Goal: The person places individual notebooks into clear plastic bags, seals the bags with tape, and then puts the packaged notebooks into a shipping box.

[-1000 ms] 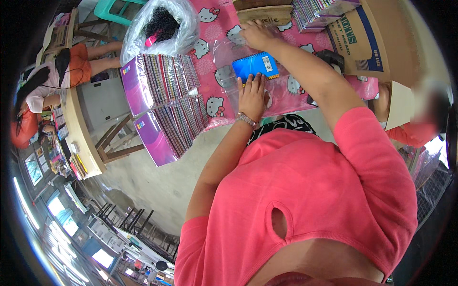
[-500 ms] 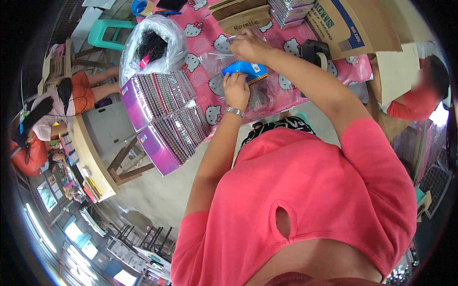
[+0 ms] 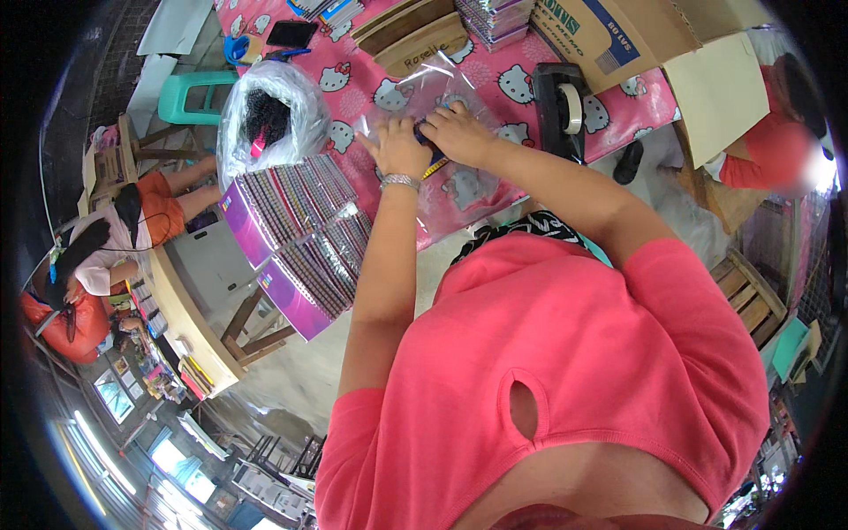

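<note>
Head view: both hands are now close together over the blue spiral notebook, whereas half a second ago the right hand was up at the plastic beyond it and much of the cover showed; now only a dark-blue sliver and an orange edge appear between them. The left hand, with a metal-banded bracelet or watch at its wrist, has its fingers spread, the outer one pointing away to the left; its thumb is hidden, so I cannot tell whether it pinches anything. The right hand bends its fingers at the notebook's other side, and whether they are clenched on it or merely touching is also unclear. Clear plastic spreads beyond and beneath the hands on the pink cat-print tablecloth. The hands themselves block most of the notebook from sight. Near the left forearm stand two wrapped bundles of spiral notebooks with purple covers, beside a translucent bag of black material. Beyond the hands sits a brown box; to the right, a black tape dispenser and a cardboard carton.
</note>
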Motion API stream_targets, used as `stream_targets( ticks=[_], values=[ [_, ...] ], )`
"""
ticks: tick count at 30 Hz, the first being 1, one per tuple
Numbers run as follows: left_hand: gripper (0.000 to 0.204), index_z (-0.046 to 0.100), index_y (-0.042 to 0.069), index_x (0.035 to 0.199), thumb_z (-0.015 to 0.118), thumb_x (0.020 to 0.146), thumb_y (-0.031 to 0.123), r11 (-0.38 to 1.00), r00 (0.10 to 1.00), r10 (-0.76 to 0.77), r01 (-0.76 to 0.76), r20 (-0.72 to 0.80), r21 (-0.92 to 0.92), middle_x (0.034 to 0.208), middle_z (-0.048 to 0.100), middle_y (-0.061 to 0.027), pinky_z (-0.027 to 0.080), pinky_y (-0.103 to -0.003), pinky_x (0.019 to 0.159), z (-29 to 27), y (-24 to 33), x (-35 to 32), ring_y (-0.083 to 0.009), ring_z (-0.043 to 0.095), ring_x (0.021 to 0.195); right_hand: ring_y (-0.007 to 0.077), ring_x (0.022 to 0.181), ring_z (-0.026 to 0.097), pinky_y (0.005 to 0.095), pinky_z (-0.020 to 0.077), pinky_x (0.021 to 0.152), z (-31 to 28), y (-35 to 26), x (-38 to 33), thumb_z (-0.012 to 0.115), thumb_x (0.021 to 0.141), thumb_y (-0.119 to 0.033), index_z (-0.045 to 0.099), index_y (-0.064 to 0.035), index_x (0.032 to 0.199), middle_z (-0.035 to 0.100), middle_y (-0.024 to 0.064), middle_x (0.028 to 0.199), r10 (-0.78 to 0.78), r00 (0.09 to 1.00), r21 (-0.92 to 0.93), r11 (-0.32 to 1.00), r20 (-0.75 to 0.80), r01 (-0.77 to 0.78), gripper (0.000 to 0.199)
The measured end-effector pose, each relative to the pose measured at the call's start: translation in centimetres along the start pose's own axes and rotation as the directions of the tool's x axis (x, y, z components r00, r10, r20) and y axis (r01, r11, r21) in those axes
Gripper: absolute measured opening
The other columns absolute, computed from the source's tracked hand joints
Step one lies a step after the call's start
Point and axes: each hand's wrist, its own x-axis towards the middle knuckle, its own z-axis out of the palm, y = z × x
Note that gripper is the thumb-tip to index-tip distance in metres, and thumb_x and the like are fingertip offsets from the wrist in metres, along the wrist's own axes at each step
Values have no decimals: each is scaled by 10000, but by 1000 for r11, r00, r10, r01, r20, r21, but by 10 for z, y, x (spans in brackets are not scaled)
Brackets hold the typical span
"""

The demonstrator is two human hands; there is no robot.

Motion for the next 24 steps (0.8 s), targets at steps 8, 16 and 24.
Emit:
stream_targets(
  ticks=[8, 16, 24],
  values=[
    [280, 696, 127, 894, 661, 663, 280, 965, 989, -149, 148, -16, 217, 1024, 600, -75, 356, -521, 812, -41, 6, -34, -281, 553, 982, 198, 1059, 504, 429, 333, 934, 0, 14, -7, 506, 813, -175, 633, -115, 931, 575, 42, 1015, 22, 999, -56, 998, 39, -20, 184],
    [519, 525, 10, 1170, 675, 692, 144, 968, 998, 49, -56, -36, -244, 1024, 534, -126, 409, -421, 896, -2, 28, -17, -300, 514, 1003, 209, 1115, 466, 485, 323, 957, -17, 14, 2, 561, 768, -199, 667, -131, 906, 563, 30, 1079, -65, 998, -180, 981, 22, 68, 187],
    [454, 551, 3, 1121, 670, 698, 120, 971, 993, 84, -99, -79, -216, 1026, 534, -129, 426, -392, 892, 16, 12, -16, -304, 515, 1003, 251, 1186, 444, 542, 257, 1025, -63, 9, -68, 592, 799, -284, 617, -122, 1085, 505, 73, 1259, 348, 932, 24, 935, 104, -353, 330]
  ],
)
